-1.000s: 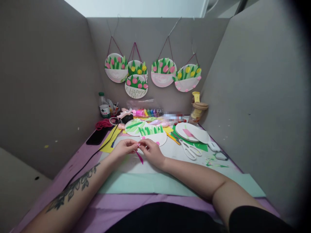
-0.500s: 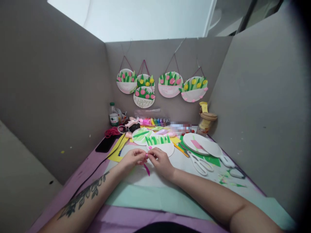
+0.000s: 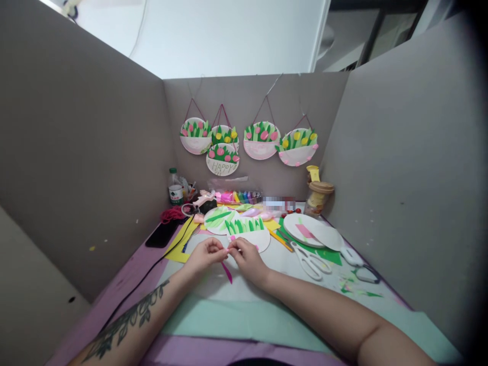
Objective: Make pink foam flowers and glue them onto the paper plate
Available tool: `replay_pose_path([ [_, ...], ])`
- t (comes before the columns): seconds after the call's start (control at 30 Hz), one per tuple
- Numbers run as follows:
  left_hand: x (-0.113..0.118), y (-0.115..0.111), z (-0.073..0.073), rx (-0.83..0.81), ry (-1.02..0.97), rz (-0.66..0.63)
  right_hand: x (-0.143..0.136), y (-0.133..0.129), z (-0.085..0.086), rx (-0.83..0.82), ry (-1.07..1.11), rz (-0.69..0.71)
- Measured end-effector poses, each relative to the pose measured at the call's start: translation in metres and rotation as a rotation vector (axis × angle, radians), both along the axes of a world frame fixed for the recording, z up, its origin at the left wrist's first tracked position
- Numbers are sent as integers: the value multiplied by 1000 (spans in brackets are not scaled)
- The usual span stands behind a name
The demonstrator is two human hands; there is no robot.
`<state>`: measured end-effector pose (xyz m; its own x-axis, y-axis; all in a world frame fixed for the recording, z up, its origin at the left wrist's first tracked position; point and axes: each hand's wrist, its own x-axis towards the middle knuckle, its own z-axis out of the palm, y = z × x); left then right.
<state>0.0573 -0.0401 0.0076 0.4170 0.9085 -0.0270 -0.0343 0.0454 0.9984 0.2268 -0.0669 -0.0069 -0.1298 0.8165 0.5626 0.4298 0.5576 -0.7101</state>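
Note:
Close together above the white mat, my left hand (image 3: 208,255) and my right hand (image 3: 247,259) meet at their fingertips. Both are closed in a pinch on a small pink lump (image 3: 228,250), which looks like modelling clay and is mostly covered by the fingers. A tapered magenta strip (image 3: 227,273) shows just below the hands; whether a finger touches it I cannot tell. Directly behind my right hand lies a white paper plate (image 3: 263,241) with a row of green paper blades and small pink blobs on its lower half.
White scissors (image 3: 310,262), a yellow pencil (image 3: 281,240) and stacked plates (image 3: 290,223) lie to the right, near green scraps (image 3: 353,287). A phone (image 3: 162,235) and a black cable (image 3: 147,278) are left. Decorated plates (image 3: 262,147) hang on the grey back panel.
The camera view has tilted up slightly, so everything sits a little lower in the picture. My fingertips still meet at the pink lump, with the fingers slightly shifted.

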Motion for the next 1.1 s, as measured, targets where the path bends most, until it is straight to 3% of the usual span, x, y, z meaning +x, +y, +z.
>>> replay_pose_path([
  [0.1, 2, -1, -2, -45, -47, -17, 1, 2, 0, 41, -7, 19],
  [0.33, -2, 3, -1, 40, 13, 20, 1, 3, 1, 7, 40, 26],
  [0.57, -2, 4, -3, -61, -62, -1, 2, 2, 3, 56, 17, 35],
  [0.83, -1, 3, 0, 165, 62, 114, 3, 2, -1, 10, 45, -3],
  [1.0, -1, 2, 0, 94, 18, 13, 4, 2, -2, 29, 59, 13],
  [1.1, -1, 3, 0, 140, 39, 53, 4, 3, -2, 38, 56, 15],
])
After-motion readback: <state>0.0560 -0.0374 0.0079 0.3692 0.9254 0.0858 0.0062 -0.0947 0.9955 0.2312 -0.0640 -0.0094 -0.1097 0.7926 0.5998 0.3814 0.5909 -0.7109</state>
